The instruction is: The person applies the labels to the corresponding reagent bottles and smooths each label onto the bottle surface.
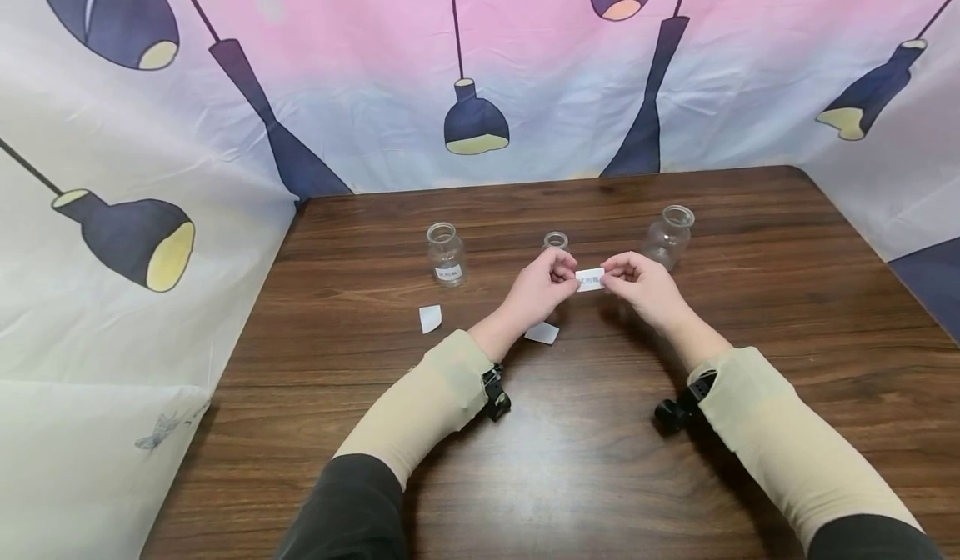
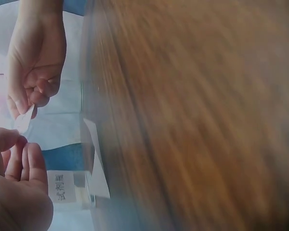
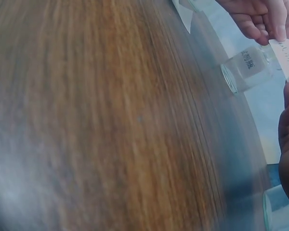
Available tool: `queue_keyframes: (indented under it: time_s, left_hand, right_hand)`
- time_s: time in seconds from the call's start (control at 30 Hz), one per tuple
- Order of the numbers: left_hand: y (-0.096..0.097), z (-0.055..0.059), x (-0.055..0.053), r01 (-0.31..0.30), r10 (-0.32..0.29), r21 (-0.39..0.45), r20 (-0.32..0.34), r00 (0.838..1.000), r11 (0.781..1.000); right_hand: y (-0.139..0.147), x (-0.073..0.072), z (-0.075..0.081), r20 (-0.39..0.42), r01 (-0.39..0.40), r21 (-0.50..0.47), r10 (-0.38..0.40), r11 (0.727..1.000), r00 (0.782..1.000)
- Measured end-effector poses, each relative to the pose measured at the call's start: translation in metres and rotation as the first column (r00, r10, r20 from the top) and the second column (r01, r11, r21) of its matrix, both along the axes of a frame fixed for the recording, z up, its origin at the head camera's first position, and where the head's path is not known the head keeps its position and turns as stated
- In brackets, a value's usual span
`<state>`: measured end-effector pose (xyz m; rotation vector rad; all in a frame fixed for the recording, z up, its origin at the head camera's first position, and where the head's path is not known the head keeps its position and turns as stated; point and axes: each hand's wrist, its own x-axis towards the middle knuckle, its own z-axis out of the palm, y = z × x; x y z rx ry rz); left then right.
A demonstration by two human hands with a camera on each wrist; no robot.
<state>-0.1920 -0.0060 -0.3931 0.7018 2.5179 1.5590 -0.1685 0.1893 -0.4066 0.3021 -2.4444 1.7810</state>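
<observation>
A small white printed label (image 1: 590,279) is stretched between both hands above the table. My left hand (image 1: 542,287) pinches its left end between thumb and finger. The right hand (image 1: 641,289) pinches the opposite end. Just behind the left hand stands a small glass bottle (image 1: 556,240), mostly hidden in the head view. The right wrist view shows a labelled glass bottle (image 3: 253,67) beyond the held label. Past my right hand is a larger glass bottle (image 1: 670,231), its lower part partly covered by that hand.
Farther left stands another glass bottle (image 1: 447,256) with a white label on its front. One white paper piece (image 1: 431,318) lies before it, and a second paper piece (image 1: 542,332) lies below the left hand. All are on a brown wooden table (image 1: 525,477) against a printed cloth.
</observation>
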Motion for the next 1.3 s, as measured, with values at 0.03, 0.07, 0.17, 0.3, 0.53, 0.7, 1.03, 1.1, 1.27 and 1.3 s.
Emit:
queue_keyframes:
  time_s: [0.03,0.07,0.17,0.3,0.53,0.7,1.03,1.1,1.27,1.3]
  left_hand:
    - [0.001,0.0,0.0,-0.003,0.003,-0.006,0.005,1.0,1.0]
    - [0.003,0.0,0.0,-0.008,0.008,-0.016,0.008,1.0,1.0]
    - [0.008,0.0,0.0,-0.018,0.019,-0.034,0.017,1.0,0.999]
    - [0.015,-0.002,-0.002,-0.026,0.027,-0.04,0.012,1.0,0.999]
    - [0.028,0.0,-0.008,-0.028,0.03,-0.062,0.022,0.999,0.998]
    - [0.037,0.006,-0.011,-0.022,0.022,-0.114,0.002,1.0,0.993]
    - [0.054,0.009,-0.008,-0.008,0.001,-0.207,-0.033,0.999,0.978]
    - [0.056,0.008,-0.008,-0.002,-0.005,-0.215,-0.035,0.999,0.977]
    - [0.058,0.007,-0.008,0.012,-0.018,-0.225,-0.025,1.0,0.974]
    - [0.058,0.006,-0.007,0.021,-0.026,-0.226,-0.022,0.999,0.974]
  right_hand:
    - [0.001,0.0,0.0,-0.001,0.006,0.003,-0.006,1.0,1.0]
    - [0.002,0.0,-0.001,-0.004,0.011,0.003,-0.011,1.0,1.0]
    - [0.005,0.001,0.0,-0.011,0.018,-0.015,-0.018,1.0,1.0]
    - [0.004,0.011,0.014,-0.019,0.034,-0.012,-0.034,0.999,0.999]
    - [0.018,0.003,-0.001,-0.014,0.085,-0.006,-0.085,0.996,0.996]
    - [0.026,0.0,-0.007,-0.012,0.114,-0.052,-0.114,0.992,0.993]
    - [0.037,0.0,-0.009,-0.011,0.164,-0.099,-0.166,0.981,0.986]
    - [0.039,-0.001,-0.009,-0.011,0.175,-0.088,-0.177,0.981,0.984]
    - [0.044,-0.003,-0.01,0.009,0.192,-0.072,-0.192,0.979,0.981]
    - [0.045,-0.003,-0.01,0.016,0.195,-0.075,-0.194,0.978,0.981]
